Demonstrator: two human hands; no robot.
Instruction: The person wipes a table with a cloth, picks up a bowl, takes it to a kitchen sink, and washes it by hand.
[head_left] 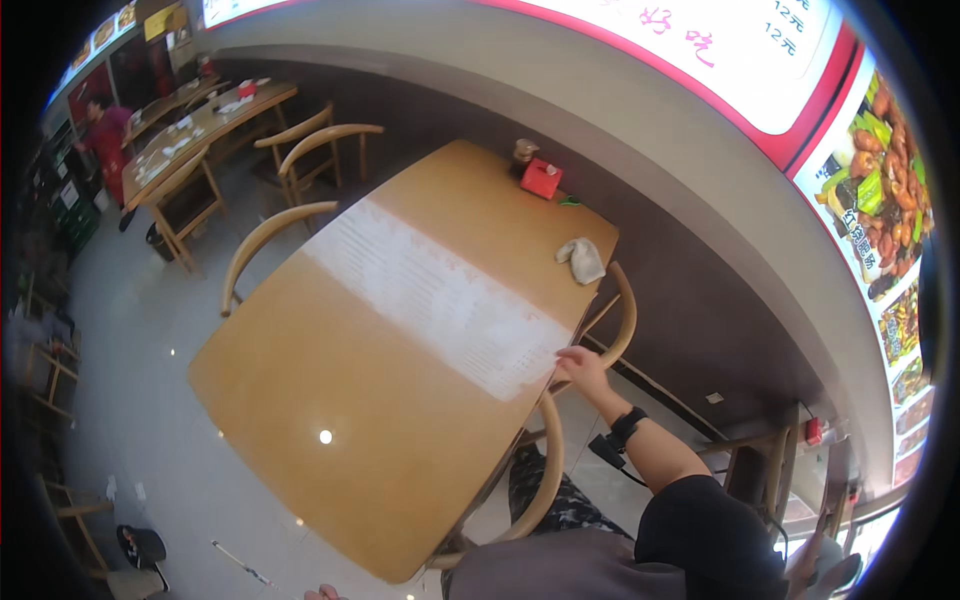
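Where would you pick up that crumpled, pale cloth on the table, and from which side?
Probably pinch the larger, bunched end of the cloth from above, coming from the person's side: its loose folds look raised there, the right hand is on that side, and the red box stands beyond.

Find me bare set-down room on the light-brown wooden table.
The table's widest free patch lies between the white printed strip and the end away from the dark wall. Another lies between strip and red boxy tissue holder. The wall side is crowded: that holder, a brownish jar, a crumpled off-white cloth. The right hand is at the strip's near end.
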